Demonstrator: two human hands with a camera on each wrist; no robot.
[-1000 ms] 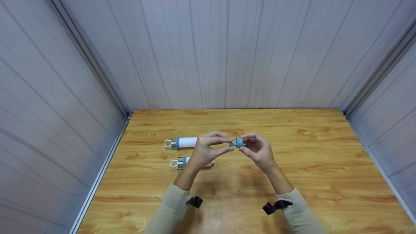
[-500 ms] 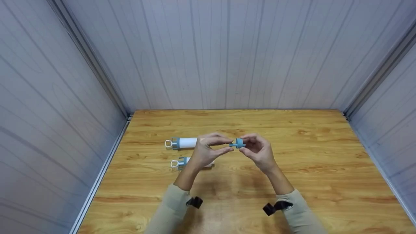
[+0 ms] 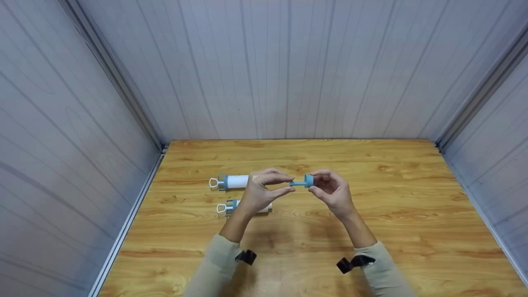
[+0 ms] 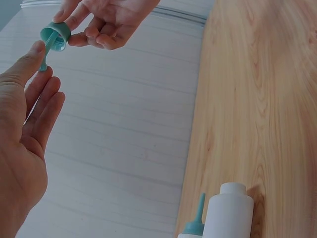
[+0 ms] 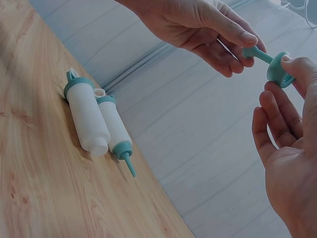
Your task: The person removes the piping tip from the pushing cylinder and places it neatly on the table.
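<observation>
Well to the left of the teal cap (image 3: 309, 180), the farther white syringe (image 3: 238, 181) lies on the wood-grain surface (image 3: 412, 198), its ring handle (image 3: 213, 182) on the end away from the cap; in the right wrist view a slim teal nozzle (image 5: 130, 164) shows at its other end. Beside it, also left of the cap but closer to the person, lies the nearer white syringe (image 5: 88, 113), with a bare white neck (image 5: 99, 147).

Next, just left of the cap, comes the left hand (image 3: 262, 189); its thumb and fingertips are nearly together, pinching the end of a thin teal stem (image 3: 300, 184). That stem runs into the cap's open side; whether they are one piece, I cannot tell. The cap itself is up in the air between the hands. Touching the cap from its right, the right hand (image 3: 334, 192) pinches it between thumb and finger, the gap just the cap's width.
</observation>
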